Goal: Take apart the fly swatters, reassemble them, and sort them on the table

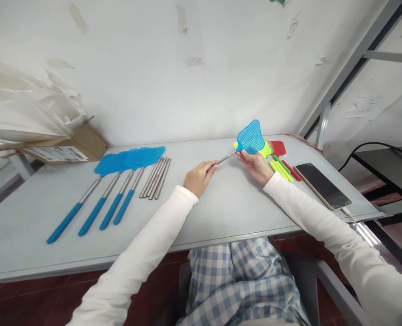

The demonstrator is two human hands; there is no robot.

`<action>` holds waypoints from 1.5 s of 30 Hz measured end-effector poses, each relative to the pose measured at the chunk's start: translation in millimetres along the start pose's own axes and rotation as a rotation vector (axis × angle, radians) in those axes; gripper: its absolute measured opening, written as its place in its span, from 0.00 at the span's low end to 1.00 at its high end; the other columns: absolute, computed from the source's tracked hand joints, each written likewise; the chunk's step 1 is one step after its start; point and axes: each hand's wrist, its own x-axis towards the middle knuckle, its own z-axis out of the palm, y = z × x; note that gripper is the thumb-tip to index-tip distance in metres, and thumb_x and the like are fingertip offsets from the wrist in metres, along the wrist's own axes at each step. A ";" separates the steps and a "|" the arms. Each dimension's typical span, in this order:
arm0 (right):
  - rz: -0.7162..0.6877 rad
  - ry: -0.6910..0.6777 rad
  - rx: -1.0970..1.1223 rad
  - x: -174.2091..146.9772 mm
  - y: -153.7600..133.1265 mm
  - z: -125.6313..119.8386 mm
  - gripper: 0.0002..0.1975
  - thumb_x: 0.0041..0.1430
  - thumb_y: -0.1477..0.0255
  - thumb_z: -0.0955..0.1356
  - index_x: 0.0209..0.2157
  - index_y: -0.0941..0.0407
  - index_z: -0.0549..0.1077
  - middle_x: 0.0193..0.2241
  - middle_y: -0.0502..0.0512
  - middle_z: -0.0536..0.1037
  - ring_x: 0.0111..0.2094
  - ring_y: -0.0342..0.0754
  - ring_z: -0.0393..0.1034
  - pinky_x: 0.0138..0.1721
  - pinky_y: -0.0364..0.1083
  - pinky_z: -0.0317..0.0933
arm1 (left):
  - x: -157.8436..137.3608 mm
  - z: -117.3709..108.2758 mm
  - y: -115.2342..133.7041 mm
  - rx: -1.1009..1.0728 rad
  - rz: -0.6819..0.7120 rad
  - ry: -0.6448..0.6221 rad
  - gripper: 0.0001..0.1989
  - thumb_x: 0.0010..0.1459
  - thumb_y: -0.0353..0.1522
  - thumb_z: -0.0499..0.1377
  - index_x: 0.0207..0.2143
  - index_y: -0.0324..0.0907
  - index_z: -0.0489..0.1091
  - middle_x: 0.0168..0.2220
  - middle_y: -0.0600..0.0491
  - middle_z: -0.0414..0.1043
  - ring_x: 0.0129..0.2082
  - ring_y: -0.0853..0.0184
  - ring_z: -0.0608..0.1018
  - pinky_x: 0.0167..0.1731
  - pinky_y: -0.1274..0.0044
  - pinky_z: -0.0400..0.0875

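Observation:
A blue fly swatter [251,136] with a perforated head is held above the table between my two hands. My left hand [201,177] is closed around the handle end of its thin metal rod; the grip there is mostly hidden by my fingers. My right hand [255,165] pinches the swatter at the base of its head, where the rod joins. Beneath and behind the head lie a yellow-green swatter head [266,149] and a red swatter head [278,148]. Close to my right wrist are yellow-green grip sleeves [282,171], a green one and a red one [292,171].
Several blue fly swatters [114,190] lie on the left of the grey table [214,217], beside a bundle of metal rods [155,179]. A cardboard box [82,145] stands at the back left. A phone [323,185] with a white cable lies at the right.

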 end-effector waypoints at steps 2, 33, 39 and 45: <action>-0.040 -0.001 -0.034 -0.4 -1.4 0.1 0.11 0.42 0.72 0.77 0.28 0.53 0.73 0.31 0.46 0.78 0.37 0.44 0.75 0.47 0.45 0.68 | -0.1 0.3 -1.0 0.010 -0.002 0.003 0.16 0.67 0.40 0.50 0.49 0.47 0.73 0.37 0.51 0.77 0.37 0.65 0.77 0.33 0.78 0.66; -0.111 -0.014 -0.109 -4.1 3.5 2.3 0.15 0.38 0.68 0.79 0.24 0.54 0.71 0.24 0.49 0.75 0.32 0.45 0.72 0.45 0.49 0.69 | 1.6 -4.9 0.6 0.122 0.004 -0.003 0.18 0.67 0.39 0.49 0.49 0.46 0.75 0.36 0.50 0.77 0.36 0.63 0.77 0.31 0.77 0.65; -0.138 -0.009 -0.116 -6.9 8.2 3.6 0.19 0.35 0.64 0.80 0.26 0.52 0.71 0.24 0.48 0.75 0.30 0.45 0.71 0.42 0.49 0.70 | -0.6 -4.6 1.9 0.218 -0.005 -0.036 0.17 0.67 0.37 0.50 0.51 0.46 0.74 0.39 0.50 0.78 0.38 0.64 0.78 0.32 0.77 0.66; -0.127 -0.002 -0.166 -9.0 9.1 4.1 0.19 0.34 0.61 0.80 0.25 0.53 0.72 0.26 0.50 0.76 0.31 0.46 0.72 0.43 0.50 0.71 | -0.7 -5.0 1.2 0.215 0.014 -0.003 0.16 0.67 0.37 0.51 0.50 0.47 0.75 0.42 0.51 0.78 0.39 0.64 0.79 0.32 0.77 0.66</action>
